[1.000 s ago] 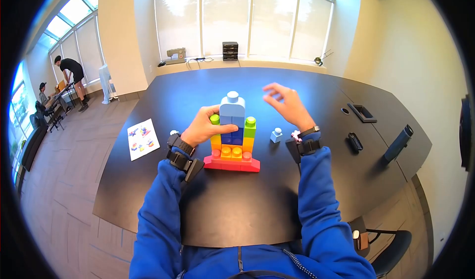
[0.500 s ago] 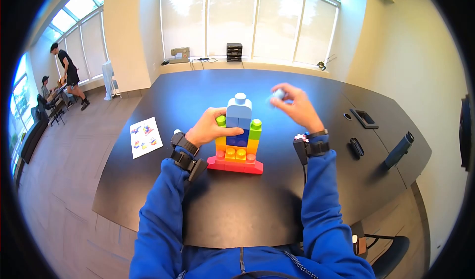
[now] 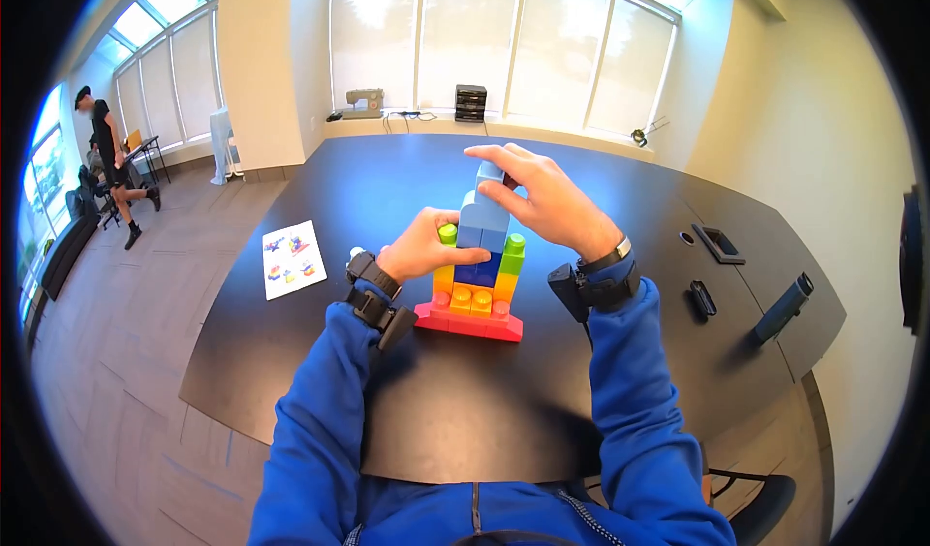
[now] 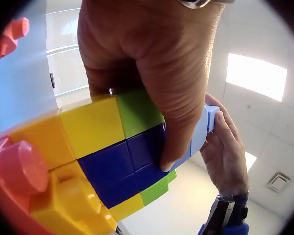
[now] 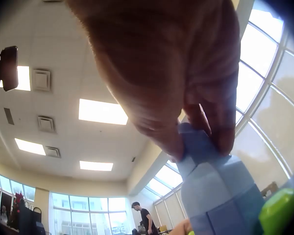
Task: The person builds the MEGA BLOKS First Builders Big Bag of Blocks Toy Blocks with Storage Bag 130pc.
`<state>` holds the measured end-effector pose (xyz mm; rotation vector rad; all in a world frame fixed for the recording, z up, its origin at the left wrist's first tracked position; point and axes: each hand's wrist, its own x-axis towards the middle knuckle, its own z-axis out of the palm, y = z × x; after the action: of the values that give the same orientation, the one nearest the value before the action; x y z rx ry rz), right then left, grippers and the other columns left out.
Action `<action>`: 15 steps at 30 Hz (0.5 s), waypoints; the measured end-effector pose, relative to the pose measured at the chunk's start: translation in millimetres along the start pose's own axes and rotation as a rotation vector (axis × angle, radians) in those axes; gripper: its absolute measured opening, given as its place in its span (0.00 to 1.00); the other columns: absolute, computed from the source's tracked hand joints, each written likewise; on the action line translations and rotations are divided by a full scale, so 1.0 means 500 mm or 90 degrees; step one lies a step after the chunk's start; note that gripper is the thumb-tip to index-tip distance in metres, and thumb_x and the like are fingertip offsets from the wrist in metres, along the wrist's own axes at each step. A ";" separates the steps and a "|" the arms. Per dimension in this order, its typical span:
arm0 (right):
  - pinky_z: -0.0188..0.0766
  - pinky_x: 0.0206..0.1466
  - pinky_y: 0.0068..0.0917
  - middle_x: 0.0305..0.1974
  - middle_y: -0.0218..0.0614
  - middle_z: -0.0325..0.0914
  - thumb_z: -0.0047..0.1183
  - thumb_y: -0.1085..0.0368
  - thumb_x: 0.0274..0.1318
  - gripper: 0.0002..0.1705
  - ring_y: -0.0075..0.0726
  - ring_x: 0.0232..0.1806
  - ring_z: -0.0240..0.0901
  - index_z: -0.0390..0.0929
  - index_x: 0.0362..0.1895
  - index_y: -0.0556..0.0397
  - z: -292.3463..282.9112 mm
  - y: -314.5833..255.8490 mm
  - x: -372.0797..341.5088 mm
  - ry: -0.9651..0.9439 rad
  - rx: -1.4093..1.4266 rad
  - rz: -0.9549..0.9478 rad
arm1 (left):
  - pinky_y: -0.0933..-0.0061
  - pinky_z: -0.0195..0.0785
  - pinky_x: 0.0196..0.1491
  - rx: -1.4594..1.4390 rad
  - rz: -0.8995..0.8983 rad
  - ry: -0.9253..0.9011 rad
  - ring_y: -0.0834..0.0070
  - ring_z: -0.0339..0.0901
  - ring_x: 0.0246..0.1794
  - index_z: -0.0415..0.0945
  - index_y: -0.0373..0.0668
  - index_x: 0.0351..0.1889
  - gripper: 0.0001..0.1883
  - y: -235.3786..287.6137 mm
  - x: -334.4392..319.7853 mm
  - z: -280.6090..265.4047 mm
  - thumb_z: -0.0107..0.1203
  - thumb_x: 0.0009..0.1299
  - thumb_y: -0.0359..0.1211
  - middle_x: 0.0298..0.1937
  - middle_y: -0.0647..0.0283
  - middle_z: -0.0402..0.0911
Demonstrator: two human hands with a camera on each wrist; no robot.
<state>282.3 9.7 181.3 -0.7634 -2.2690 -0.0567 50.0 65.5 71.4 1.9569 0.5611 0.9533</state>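
Observation:
A tower of chunky toy building blocks stands on the table, with a red base (image 3: 470,327), orange and yellow blocks, dark blue blocks (image 3: 474,274) in the middle and green ones at the sides. Rounded light blue blocks (image 3: 482,218) form its upper part. My left hand (image 3: 420,248) grips the tower from the left, its thumb across the front at the dark blue blocks (image 4: 110,166). At the top, my right hand (image 3: 550,199) pinches a small light blue block (image 3: 490,171) between thumb and fingers. In the right wrist view that block (image 5: 195,142) sits right at the rounded top.
A sheet with printed block models (image 3: 294,260) lies left on the table (image 3: 465,439). To the right are a black case (image 3: 702,299), a dark bottle (image 3: 783,310) and a table recess (image 3: 718,243). A person (image 3: 108,149) walks at far left.
My right hand has picked up the small light blue block from the table and moved it left, onto the tower's top. The left hand has kept its grip. The far person has moved left.

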 end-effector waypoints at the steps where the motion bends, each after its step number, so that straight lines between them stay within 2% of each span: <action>1: 0.83 0.58 0.50 0.56 0.54 0.85 0.61 0.63 0.79 0.25 0.63 0.54 0.85 0.78 0.74 0.52 0.002 -0.001 0.000 -0.004 0.003 0.002 | 0.73 0.84 0.57 -0.003 -0.008 -0.003 0.84 0.87 0.49 0.92 0.36 0.60 0.22 0.001 -0.002 0.000 0.81 0.72 0.35 0.51 0.66 0.96; 5: 0.83 0.59 0.50 0.55 0.55 0.85 0.62 0.62 0.79 0.33 0.62 0.55 0.85 0.73 0.83 0.48 -0.008 -0.017 -0.006 -0.030 -0.008 0.030 | 0.72 0.84 0.58 -0.028 -0.018 -0.011 0.82 0.88 0.51 0.91 0.35 0.60 0.23 0.012 -0.001 0.004 0.82 0.72 0.36 0.51 0.64 0.96; 7: 0.84 0.60 0.49 0.56 0.55 0.86 0.62 0.61 0.80 0.36 0.60 0.55 0.86 0.70 0.87 0.46 -0.016 -0.021 -0.010 -0.053 0.002 0.056 | 0.70 0.83 0.61 0.019 0.040 0.002 0.80 0.88 0.53 0.88 0.35 0.65 0.29 0.009 -0.001 0.001 0.83 0.70 0.37 0.52 0.62 0.95; 8: 0.84 0.61 0.48 0.57 0.54 0.86 0.62 0.60 0.81 0.38 0.56 0.56 0.87 0.66 0.89 0.45 -0.016 -0.019 -0.021 -0.002 0.076 0.074 | 0.64 0.83 0.63 0.124 0.093 0.022 0.72 0.88 0.60 0.80 0.40 0.75 0.37 0.008 -0.002 -0.005 0.84 0.70 0.41 0.60 0.56 0.92; 9: 0.85 0.62 0.46 0.59 0.52 0.87 0.62 0.59 0.83 0.40 0.52 0.57 0.87 0.63 0.91 0.44 -0.019 -0.013 -0.030 0.046 0.151 0.092 | 0.64 0.83 0.63 0.127 0.097 0.022 0.72 0.88 0.60 0.80 0.40 0.75 0.37 0.005 -0.005 -0.014 0.84 0.70 0.41 0.60 0.56 0.92; 10: 0.86 0.64 0.44 0.62 0.49 0.87 0.60 0.57 0.85 0.39 0.45 0.58 0.88 0.62 0.92 0.44 -0.033 0.003 -0.043 0.083 0.155 0.106 | 0.60 0.83 0.64 0.093 0.071 0.068 0.68 0.87 0.63 0.76 0.43 0.78 0.40 0.017 -0.012 -0.018 0.83 0.71 0.43 0.63 0.53 0.89; 11: 0.86 0.64 0.44 0.62 0.49 0.87 0.60 0.57 0.85 0.39 0.45 0.58 0.88 0.62 0.92 0.44 -0.054 0.018 -0.060 0.082 0.153 0.108 | 0.57 0.82 0.65 0.057 0.045 0.112 0.63 0.86 0.66 0.73 0.46 0.81 0.43 0.025 -0.018 -0.022 0.82 0.72 0.45 0.67 0.50 0.87; 12: 0.86 0.63 0.43 0.63 0.48 0.87 0.60 0.57 0.85 0.39 0.43 0.58 0.87 0.63 0.91 0.44 -0.077 0.033 -0.079 0.117 0.115 0.126 | 0.51 0.81 0.67 0.068 0.047 0.117 0.58 0.83 0.71 0.71 0.49 0.83 0.41 0.028 -0.025 -0.038 0.76 0.77 0.50 0.72 0.48 0.83; 13: 0.86 0.62 0.41 0.63 0.47 0.87 0.61 0.57 0.85 0.38 0.42 0.57 0.87 0.64 0.91 0.44 -0.099 0.049 -0.103 0.152 0.079 0.146 | 0.51 0.81 0.67 0.065 0.046 0.111 0.58 0.83 0.71 0.71 0.49 0.83 0.41 0.020 -0.029 -0.059 0.76 0.77 0.50 0.72 0.48 0.83; 15: 0.85 0.62 0.41 0.62 0.46 0.87 0.60 0.58 0.85 0.36 0.41 0.57 0.87 0.66 0.89 0.45 -0.133 0.104 -0.164 0.165 0.074 0.196 | 0.50 0.80 0.69 0.125 0.001 0.171 0.56 0.83 0.71 0.71 0.48 0.83 0.39 -0.009 -0.041 -0.102 0.71 0.80 0.51 0.72 0.49 0.84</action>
<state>398.1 -6.0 167.0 -0.9738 -1.8746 0.1148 -3.0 79.4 76.1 2.0124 0.8322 1.2098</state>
